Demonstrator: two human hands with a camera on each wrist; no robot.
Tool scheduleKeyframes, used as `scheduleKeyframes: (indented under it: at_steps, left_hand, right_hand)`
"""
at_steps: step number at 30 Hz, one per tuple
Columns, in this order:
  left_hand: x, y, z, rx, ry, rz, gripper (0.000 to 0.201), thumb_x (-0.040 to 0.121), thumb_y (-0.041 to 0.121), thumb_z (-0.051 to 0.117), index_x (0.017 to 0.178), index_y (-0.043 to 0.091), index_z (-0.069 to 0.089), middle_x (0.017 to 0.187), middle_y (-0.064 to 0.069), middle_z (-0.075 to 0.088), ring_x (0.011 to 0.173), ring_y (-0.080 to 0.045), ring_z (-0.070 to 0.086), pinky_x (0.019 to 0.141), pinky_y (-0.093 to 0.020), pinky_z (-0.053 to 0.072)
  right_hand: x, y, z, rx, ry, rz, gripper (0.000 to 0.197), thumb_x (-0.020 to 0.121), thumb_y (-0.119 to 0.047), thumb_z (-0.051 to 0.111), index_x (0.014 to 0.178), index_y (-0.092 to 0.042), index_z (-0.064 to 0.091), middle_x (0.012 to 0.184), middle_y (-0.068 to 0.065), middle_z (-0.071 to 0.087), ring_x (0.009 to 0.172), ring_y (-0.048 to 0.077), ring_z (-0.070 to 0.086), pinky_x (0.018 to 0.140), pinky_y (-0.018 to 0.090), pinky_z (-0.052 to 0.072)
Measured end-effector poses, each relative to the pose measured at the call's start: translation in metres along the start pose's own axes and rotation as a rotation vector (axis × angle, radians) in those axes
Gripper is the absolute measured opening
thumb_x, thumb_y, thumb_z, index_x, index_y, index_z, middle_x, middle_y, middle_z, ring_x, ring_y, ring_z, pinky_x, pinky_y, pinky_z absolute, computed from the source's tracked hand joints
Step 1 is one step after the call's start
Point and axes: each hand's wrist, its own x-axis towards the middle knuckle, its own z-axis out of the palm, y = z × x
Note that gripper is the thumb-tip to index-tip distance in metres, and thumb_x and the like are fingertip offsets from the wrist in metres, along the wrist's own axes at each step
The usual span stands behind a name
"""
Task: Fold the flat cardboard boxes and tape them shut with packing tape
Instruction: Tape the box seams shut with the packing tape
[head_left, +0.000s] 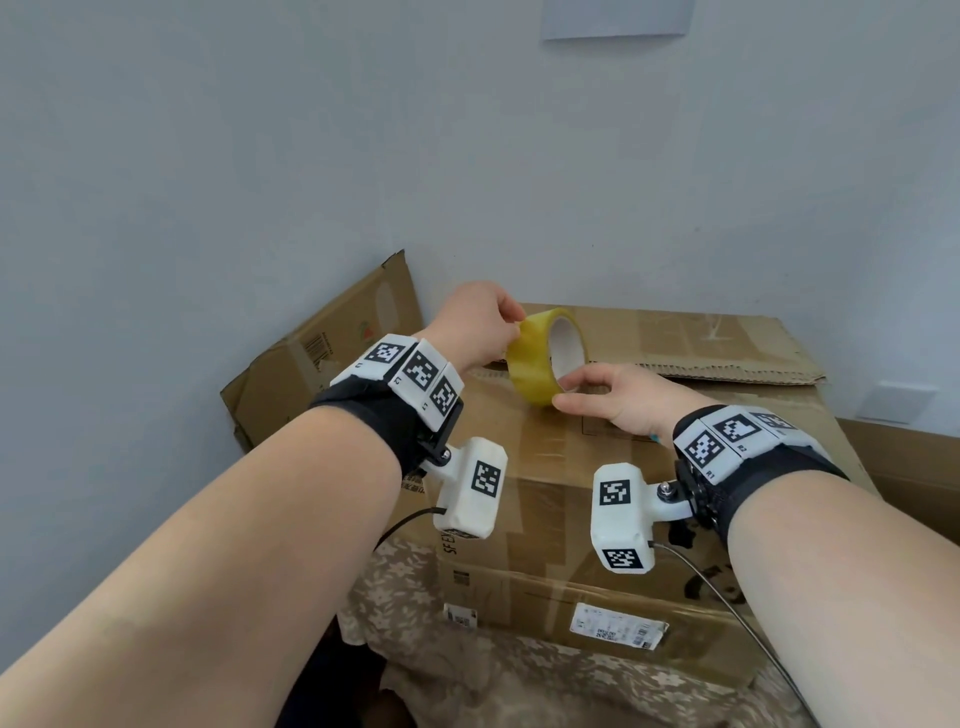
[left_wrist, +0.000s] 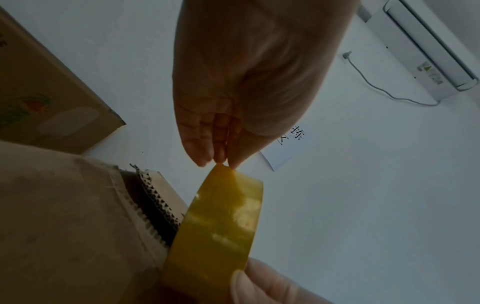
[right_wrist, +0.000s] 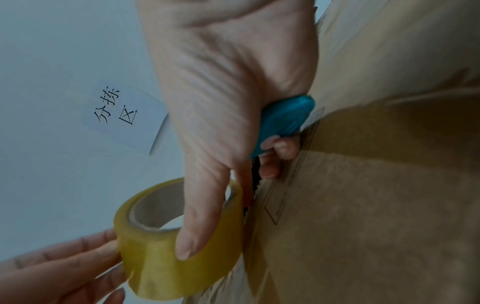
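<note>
On top of the large closed brown cardboard box (head_left: 597, 467), near its far left corner, the roll of yellowish translucent packing tape (head_left: 545, 356) is held upright on its edge, its pale cardboard core facing right. A torn sheet of corrugated cardboard (head_left: 727, 348) lies flat on the far part of the box top, and a flattened brown carton (head_left: 322, 353) leans against the wall to the left.

The step in hand is judged to be the freeing of the tape's loose end. It is done well if the roll is kept steady against the box while the end is lifted squarely across its full width, so that the strip is not split or folded onto itself. The pull is best directed along the seam to be closed, with the sticky side kept off the fingers.

The right hand (head_left: 618, 397) is closed on the roll from the near side: the thumb lies across the outer face and a finger reaches into the core. A small teal plastic cutter (right_wrist: 283, 121) is also tucked under its curled outer fingers.

The left hand (head_left: 480, 322) sits just beyond the roll, at its upper left edge. Its fingertips (left_wrist: 221, 158) are pinched together on the top rim of the tape, where the end is apparently being picked.
</note>
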Motion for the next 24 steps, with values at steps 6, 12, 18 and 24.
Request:
scheduleKeyframes:
  at_steps: [6, 12, 18, 24]
  left_hand:
    - [-0.0032, 0.0058, -0.0023, 0.14, -0.024, 0.076, 0.021, 0.087, 0.004, 0.054, 0.102, 0.013, 0.065, 0.086, 0.004, 0.057, 0.08, -0.012, 0.054, 0.073, -0.023, 0.045]
    - [0.0002, 0.0036, -0.0056, 0.091, -0.074, 0.056, 0.036, 0.082, -0.001, 0.06, 0.115, 0.012, 0.06, 0.111, -0.002, 0.062, 0.098, -0.016, 0.06, 0.086, -0.028, 0.052]
    - [0.0012, 0.0044, -0.007, 0.106, -0.096, 0.042, 0.037, 0.08, -0.005, 0.062, 0.113, 0.011, 0.06, 0.102, -0.002, 0.061, 0.091, -0.015, 0.058, 0.081, -0.026, 0.053]
    - [0.0027, 0.001, -0.0074, 0.071, -0.139, 0.014, 0.04, 0.08, -0.005, 0.065, 0.117, 0.009, 0.06, 0.104, -0.003, 0.061, 0.096, -0.016, 0.059, 0.083, -0.027, 0.053]
  right_hand:
    - [0.0052, 0.0056, 0.0007, 0.039, 0.028, -0.015, 0.026, 0.076, -0.057, 0.069, 0.094, -0.039, 0.067, 0.109, -0.005, 0.066, 0.102, 0.014, 0.058, 0.09, 0.031, 0.043]
    - [0.0066, 0.0062, 0.0005, 0.053, 0.02, -0.019, 0.027, 0.074, -0.057, 0.07, 0.093, -0.039, 0.067, 0.108, -0.006, 0.066, 0.099, 0.013, 0.056, 0.087, 0.031, 0.042]
    - [0.0033, 0.0037, 0.0001, 0.032, 0.024, -0.01, 0.02, 0.077, -0.052, 0.071, 0.092, -0.04, 0.065, 0.098, -0.008, 0.06, 0.09, 0.011, 0.053, 0.084, 0.029, 0.042]
    - [-0.0026, -0.0008, -0.0011, -0.001, 0.004, -0.008, 0.025, 0.079, -0.048, 0.07, 0.101, -0.036, 0.065, 0.106, -0.002, 0.061, 0.093, 0.012, 0.054, 0.085, 0.028, 0.043]
